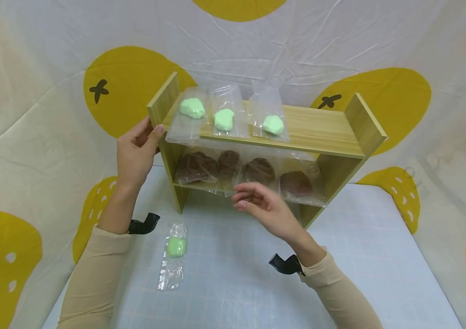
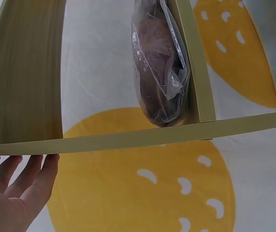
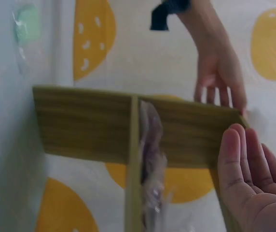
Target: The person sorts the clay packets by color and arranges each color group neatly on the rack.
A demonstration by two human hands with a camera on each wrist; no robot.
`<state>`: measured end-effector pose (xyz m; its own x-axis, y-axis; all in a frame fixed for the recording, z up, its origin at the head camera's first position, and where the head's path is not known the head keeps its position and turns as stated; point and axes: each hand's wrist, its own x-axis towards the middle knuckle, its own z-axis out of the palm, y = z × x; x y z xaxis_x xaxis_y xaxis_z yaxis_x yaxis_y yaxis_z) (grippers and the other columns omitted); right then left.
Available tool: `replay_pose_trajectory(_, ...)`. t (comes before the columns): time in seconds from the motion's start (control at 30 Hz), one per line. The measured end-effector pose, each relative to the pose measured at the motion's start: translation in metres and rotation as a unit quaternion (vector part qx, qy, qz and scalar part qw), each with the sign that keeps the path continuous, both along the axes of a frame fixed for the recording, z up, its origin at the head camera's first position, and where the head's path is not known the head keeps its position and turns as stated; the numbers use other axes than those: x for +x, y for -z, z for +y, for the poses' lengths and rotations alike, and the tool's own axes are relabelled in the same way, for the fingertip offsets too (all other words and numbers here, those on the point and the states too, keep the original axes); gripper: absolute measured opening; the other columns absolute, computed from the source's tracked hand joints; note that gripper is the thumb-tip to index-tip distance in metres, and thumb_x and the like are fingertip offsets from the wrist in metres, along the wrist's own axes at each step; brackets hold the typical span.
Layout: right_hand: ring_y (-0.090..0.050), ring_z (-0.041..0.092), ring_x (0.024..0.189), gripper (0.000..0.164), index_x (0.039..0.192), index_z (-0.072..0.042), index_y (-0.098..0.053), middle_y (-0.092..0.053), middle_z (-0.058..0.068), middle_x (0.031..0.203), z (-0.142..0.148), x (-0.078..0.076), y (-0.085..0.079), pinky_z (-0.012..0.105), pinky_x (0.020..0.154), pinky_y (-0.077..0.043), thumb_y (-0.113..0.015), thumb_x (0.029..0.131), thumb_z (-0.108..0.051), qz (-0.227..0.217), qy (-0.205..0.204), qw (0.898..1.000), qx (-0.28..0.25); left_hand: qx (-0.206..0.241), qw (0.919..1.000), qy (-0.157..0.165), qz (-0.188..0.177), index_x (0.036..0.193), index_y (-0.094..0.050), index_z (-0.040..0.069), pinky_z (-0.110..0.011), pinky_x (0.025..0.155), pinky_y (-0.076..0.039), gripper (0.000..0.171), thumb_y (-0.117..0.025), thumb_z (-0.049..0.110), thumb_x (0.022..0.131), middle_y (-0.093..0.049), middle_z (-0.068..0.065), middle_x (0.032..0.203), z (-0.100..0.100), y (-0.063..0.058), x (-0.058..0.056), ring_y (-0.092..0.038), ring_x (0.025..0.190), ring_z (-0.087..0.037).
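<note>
A two-tier wooden shelf [image 1: 319, 130] stands on the table. My left hand [image 1: 136, 148] holds its left side panel at upper-board height, thumb at the front edge. In the left wrist view its fingertips [image 2: 48, 162] touch the panel's outer face. Loosely bent and holding nothing, my right hand [image 1: 267, 210] hovers before the lower tier. Clear bags with a left pale green lump [image 1: 192, 108], a middle green lump [image 1: 223, 119] and a right green lump [image 1: 273, 124] lie on the upper board. Several bagged dark brown lumps [image 1: 259, 170] sit on the lower board, partly behind my right fingers.
Another bagged green lump [image 1: 176, 247] lies on the table, right of my left forearm. The table [image 1: 224, 292] has a pale checked cover. A white cloth [image 1: 249, 45] with yellow shapes hangs behind the shelf and at both sides.
</note>
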<state>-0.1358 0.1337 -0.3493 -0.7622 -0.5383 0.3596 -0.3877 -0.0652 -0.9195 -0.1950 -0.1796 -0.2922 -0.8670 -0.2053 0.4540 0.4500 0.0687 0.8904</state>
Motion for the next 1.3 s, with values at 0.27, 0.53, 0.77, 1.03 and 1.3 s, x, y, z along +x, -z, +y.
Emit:
replay_pose_trajectory(0.27,-0.065,0.027,0.104,0.033,0.133,-0.005,-0.058,-0.065,0.014,0.118,-0.026,0.002,0.029,0.04,0.091,-0.055,-0.061,0.1,-0.006,-0.022,-0.023,0.998,0.048,0.002,1.0,-0.001,-0.001,0.136,-0.064,0.023,-0.028,0.082,-0.057,0.043,-0.072,0.02,0.094,-0.064,-0.009,0.132,0.0,0.0,0.0,-0.065,0.112,-0.023)
replay_pose_trajectory(0.53,-0.063,0.018,0.107,0.032,0.132,-0.008,-0.06,-0.068,0.009,0.117,-0.051,-0.003,0.057,0.036,0.088,-0.056,-0.063,0.1,-0.016,-0.018,-0.02,0.993,0.114,-0.005,1.0,-0.008,0.002,0.136,-0.064,0.023,-0.027,0.082,-0.057,0.042,-0.072,0.02,0.094,-0.064,-0.008,0.133,0.0,0.0,0.0,-0.064,0.112,-0.022)
replay_pose_trajectory(0.77,-0.064,0.016,0.104,0.032,0.13,-0.005,-0.061,-0.068,0.011,0.116,-0.069,-0.013,0.085,0.034,0.088,-0.055,-0.064,0.1,-0.014,-0.019,-0.021,0.99,0.141,0.009,0.9999,0.002,0.011,0.135,-0.064,0.021,-0.027,0.081,-0.057,0.042,-0.072,0.017,0.094,-0.064,-0.01,0.132,0.001,0.0,0.0,-0.065,0.111,-0.022)
replay_pose_trajectory(1.03,-0.065,0.019,0.099,0.034,0.129,-0.003,-0.063,-0.069,0.01,0.114,-0.089,-0.03,0.112,0.028,0.082,-0.055,-0.066,0.098,-0.015,-0.041,-0.004,0.982,0.187,0.016,0.9998,0.007,0.013,0.135,-0.064,0.021,-0.027,0.081,-0.057,0.043,-0.072,0.018,0.094,-0.063,-0.01,0.133,0.001,0.001,-0.002,-0.065,0.112,-0.023)
replay_pose_trajectory(1.3,-0.068,0.014,0.09,0.04,0.131,0.003,-0.061,-0.068,0.011,0.113,-0.108,-0.044,0.137,0.025,0.074,-0.057,-0.068,0.096,-0.015,-0.107,0.005,0.974,0.199,0.03,0.9994,0.012,0.014,0.134,-0.065,0.019,-0.026,0.08,-0.057,0.042,-0.073,0.016,0.093,-0.064,-0.011,0.132,0.0,0.002,-0.003,-0.065,0.111,-0.023)
